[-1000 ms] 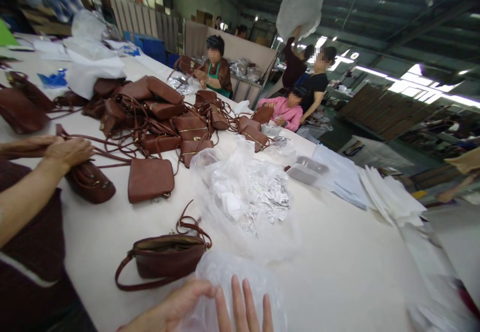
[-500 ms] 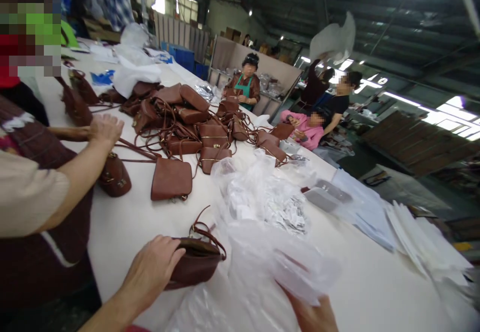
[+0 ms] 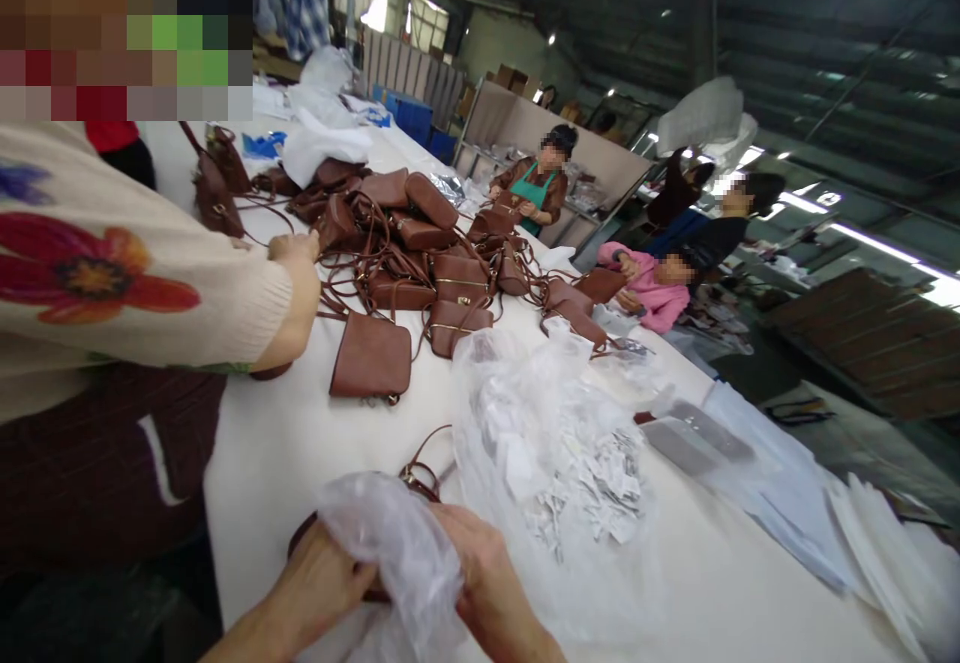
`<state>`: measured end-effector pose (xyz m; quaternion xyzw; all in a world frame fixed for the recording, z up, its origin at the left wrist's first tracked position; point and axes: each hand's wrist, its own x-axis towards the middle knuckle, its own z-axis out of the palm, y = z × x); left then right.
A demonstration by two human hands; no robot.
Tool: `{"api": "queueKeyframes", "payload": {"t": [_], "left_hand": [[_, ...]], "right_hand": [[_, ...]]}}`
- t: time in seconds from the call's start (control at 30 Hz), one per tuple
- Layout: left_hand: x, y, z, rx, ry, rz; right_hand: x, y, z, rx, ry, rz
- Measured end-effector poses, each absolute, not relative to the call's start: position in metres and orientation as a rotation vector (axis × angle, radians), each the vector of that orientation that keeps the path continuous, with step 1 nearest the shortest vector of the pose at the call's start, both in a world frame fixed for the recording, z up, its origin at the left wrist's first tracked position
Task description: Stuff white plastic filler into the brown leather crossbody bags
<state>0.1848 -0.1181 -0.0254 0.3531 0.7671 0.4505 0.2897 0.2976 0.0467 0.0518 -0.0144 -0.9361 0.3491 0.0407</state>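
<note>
Head view, bottom centre: your left hand (image 3: 319, 583) and right hand (image 3: 487, 573) both pinch the plastic bag (image 3: 401, 543) over the brown purse (image 3: 360, 543), lying crosswise between them.

Small brown handbag (image 3: 420, 475) lying near the table edge, mostly hidden under a crumpled clear plastic bag (image 3: 397, 543). Only its looped strap and a sliver of dark leather showing. Plastic thin, cloudy, bunched right over it.
</note>
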Motion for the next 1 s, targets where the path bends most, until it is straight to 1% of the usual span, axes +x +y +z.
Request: {"api": "queueKeyframes", "payload": {"t": [0.13,0.2,0.27,0.4,0.53,0.63,0.73,0.9,1.0], "left_hand": [[0.181,-0.127,-0.005,1.175,2.172,0.947],[0.176,-0.129,0.006,1.321,2.144,0.857],[0.167,-0.13,0.013,1.421,2.049,0.829],[0.149,-0.136,0.009,1.611,1.892,0.723],[0.146,-0.143,-0.009,1.898,1.928,0.695],[0.149,-0.145,-0.015,2.014,1.98,0.766],[0.15,-0.145,-0.015,2.029,2.012,0.822],[0.148,-0.141,-0.016,2.03,2.039,0.714],[0.15,-0.138,-0.016,2.064,2.071,0.708]], "right_hand": [[0.298,0.063,0.039,-0.028,-3.199,0.739],[0.298,0.07,0.037,0.044,-3.333,0.565],[0.297,0.073,0.041,0.114,-3.435,0.471],[0.292,0.074,0.056,0.279,-3.547,0.404],[0.28,0.063,0.068,0.371,-3.653,0.249],[0.268,0.053,0.072,0.333,-3.72,0.182],[0.263,0.053,0.072,0.291,-3.729,0.209],[0.28,0.058,0.066,0.086,-3.697,0.19],[0.295,0.05,0.06,0.175,-3.568,0.099]]}}
